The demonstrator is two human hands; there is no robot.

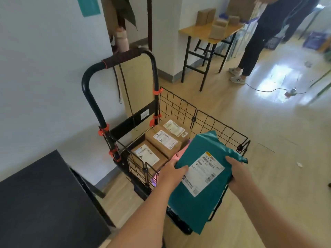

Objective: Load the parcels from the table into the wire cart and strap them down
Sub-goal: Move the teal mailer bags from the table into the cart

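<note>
The left grip [172, 173] and right grip [236, 174] are clasping the teal poly mailer [195, 151] by opposite edges. It is hanging over the wire cart [193, 119].

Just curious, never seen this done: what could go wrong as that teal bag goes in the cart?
The soft teal bag, held at its sides by the left hand and right hand, might sag and snag on the wire cart's rim. Cardboard boxes fill the far end, so it may settle tilted. The cord hangs loose from the handle, so nothing is strapped yet.

cart [202, 111] top open, boxes [162, 140] fill rear
</note>
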